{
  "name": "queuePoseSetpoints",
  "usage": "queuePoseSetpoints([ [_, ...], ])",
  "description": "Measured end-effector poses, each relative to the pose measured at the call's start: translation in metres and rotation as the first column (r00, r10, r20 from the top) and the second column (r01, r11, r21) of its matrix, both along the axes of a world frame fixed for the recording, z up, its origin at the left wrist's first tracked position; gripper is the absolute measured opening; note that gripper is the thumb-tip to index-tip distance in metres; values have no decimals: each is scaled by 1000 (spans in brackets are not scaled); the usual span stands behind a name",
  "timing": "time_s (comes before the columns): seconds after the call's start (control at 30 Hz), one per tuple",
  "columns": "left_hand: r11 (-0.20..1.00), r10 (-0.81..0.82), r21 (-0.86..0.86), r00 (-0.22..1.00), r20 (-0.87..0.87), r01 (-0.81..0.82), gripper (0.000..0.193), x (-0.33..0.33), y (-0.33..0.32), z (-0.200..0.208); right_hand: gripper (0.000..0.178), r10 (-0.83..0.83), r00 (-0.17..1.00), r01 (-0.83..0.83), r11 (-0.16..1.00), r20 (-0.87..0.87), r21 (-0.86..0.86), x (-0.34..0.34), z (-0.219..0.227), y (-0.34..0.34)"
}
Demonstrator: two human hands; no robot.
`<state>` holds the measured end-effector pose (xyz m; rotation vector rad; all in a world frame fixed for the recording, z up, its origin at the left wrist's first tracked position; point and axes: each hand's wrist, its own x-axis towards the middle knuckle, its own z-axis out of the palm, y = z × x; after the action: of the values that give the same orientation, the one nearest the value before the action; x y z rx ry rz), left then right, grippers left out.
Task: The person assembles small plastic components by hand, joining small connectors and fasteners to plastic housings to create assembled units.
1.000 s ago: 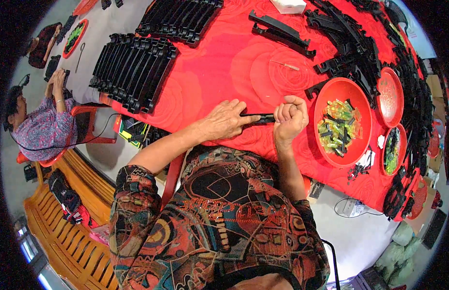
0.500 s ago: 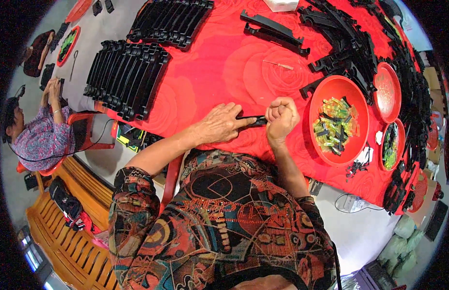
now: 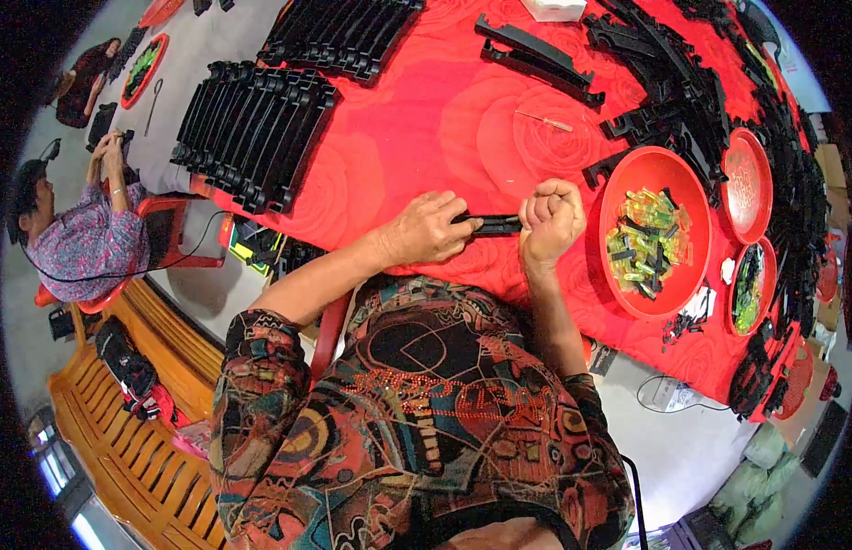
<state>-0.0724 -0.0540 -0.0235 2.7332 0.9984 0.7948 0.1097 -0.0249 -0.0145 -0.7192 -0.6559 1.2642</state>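
A slim black plastic bar (image 3: pixel 496 225) lies on the red cloth near the table's front edge, between my two hands. My left hand (image 3: pixel 432 227) is closed on its left end, the fingers bent and the fingertips pressed to the bar. My right hand (image 3: pixel 552 223) is curled in a fist at the bar's other end and touches it. What the fist encloses is hidden. Right of this hand, a red round bowl (image 3: pixel 613 286) holds small yellow-green clear pieces (image 3: pixel 639 240) and short black pieces.
Neat rows of black plastic bars (image 3: pixel 252 133) lie at the left. A loose heap of them (image 3: pixel 669 101) is at the back right. A thin screwdriver (image 3: pixel 545 120) lies behind my hands. Red dishes (image 3: pixel 749 183) stand farther right. A seated co-worker (image 3: pixel 91 238) works at far left.
My left index finger, stretched along the bar before, is now drawn back, so more of the bar shows. My right fist stays at its right end. The whole view has shifted slightly.
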Motion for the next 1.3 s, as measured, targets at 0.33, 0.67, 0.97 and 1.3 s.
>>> queuePoseSetpoints([
  [0.33,1000,-4,-13,1000,-20,3,28,0,-4,1,20,101,978,-125,985,183,121,-23,4,-20],
  [0.67,997,-35,-66,999,-30,33,24,1,1,4,19,-20,757,-153,966,653,207,-26,-3,-23],
  [0.97,996,-32,-82,999,8,33,22,3,-1,2,17,37,762,-201,962,646,183,-23,-6,-18],
  [1.3,996,74,-58,997,-10,-75,23,2,-14,10,19,-315,870,193,926,380,324,6,25,-50],
])
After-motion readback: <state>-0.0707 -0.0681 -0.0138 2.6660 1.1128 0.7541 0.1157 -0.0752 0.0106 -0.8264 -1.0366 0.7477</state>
